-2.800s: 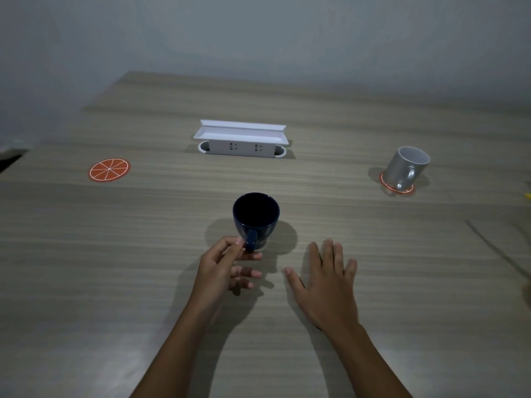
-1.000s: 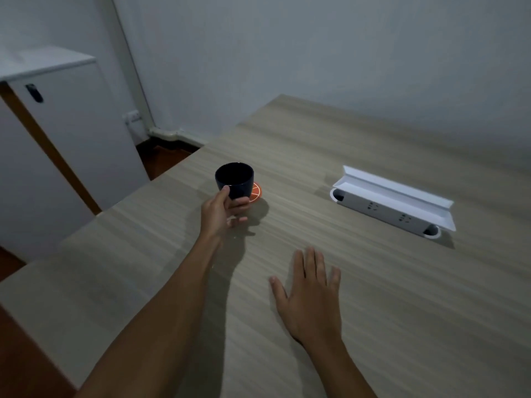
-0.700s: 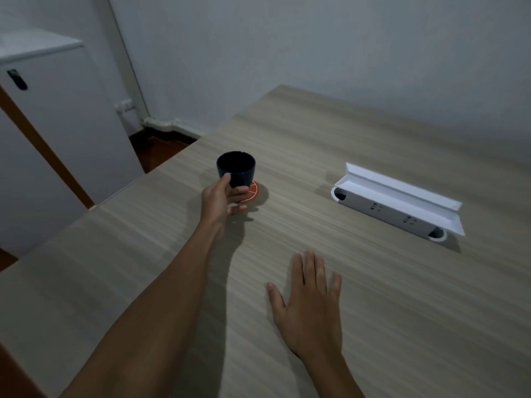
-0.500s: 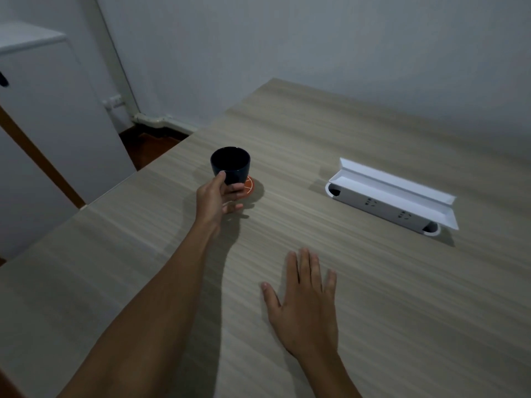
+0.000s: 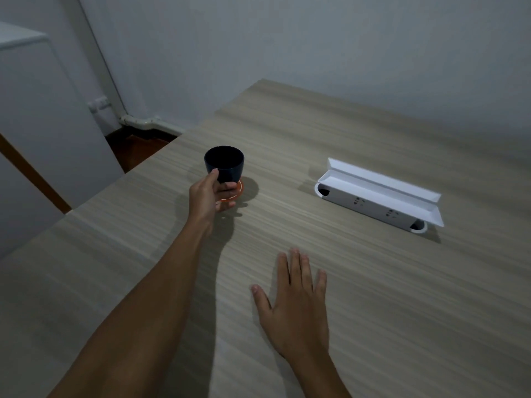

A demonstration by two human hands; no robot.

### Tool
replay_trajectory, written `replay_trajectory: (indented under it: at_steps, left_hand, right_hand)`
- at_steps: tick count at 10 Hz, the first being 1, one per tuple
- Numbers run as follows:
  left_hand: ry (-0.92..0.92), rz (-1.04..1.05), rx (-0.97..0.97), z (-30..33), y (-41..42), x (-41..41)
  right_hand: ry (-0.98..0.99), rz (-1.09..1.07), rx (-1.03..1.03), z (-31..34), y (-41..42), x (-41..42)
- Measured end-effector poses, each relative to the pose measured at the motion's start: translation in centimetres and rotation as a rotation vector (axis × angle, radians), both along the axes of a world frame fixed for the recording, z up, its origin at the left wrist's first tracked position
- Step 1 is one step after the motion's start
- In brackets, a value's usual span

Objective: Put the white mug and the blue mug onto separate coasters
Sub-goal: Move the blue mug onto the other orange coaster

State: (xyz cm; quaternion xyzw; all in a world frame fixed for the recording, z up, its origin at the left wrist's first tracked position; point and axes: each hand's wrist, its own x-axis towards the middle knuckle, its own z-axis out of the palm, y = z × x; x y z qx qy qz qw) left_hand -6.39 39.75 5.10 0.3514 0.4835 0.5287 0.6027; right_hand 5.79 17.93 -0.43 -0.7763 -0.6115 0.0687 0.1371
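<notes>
The dark blue mug (image 5: 227,165) stands upright on the orange coaster (image 5: 237,193) near the table's left edge; only a sliver of the coaster shows under it. My left hand (image 5: 208,198) grips the mug from the near side, thumb on its wall and fingers around the handle side. My right hand (image 5: 296,303) lies flat and spread on the wooden table (image 5: 373,282), holding nothing. The white mug and its coaster are out of view.
A white power strip box (image 5: 379,196) with a raised lid sits on the table to the right of the mug. Beyond the table's left edge are a white cabinet (image 5: 43,124) and the floor.
My left hand carried the blue mug from the table's middle to the orange coaster at the left and set it down. The view turned left. My right hand stayed flat.
</notes>
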Motion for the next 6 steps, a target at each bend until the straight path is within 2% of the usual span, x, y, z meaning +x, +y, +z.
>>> replay_trajectory:
  at_steps: [4, 6]
  left_hand:
    - [0.001, -0.042, -0.022, 0.0, -0.8, -0.7]
    - [-0.092, -0.059, -0.029, 0.5, -2.4, -1.6]
  right_hand:
    - [0.03, -0.001, -0.031, 0.6, -0.1, 0.1]
    - [0.042, -0.004, -0.058, 1.2, -0.3, 0.0]
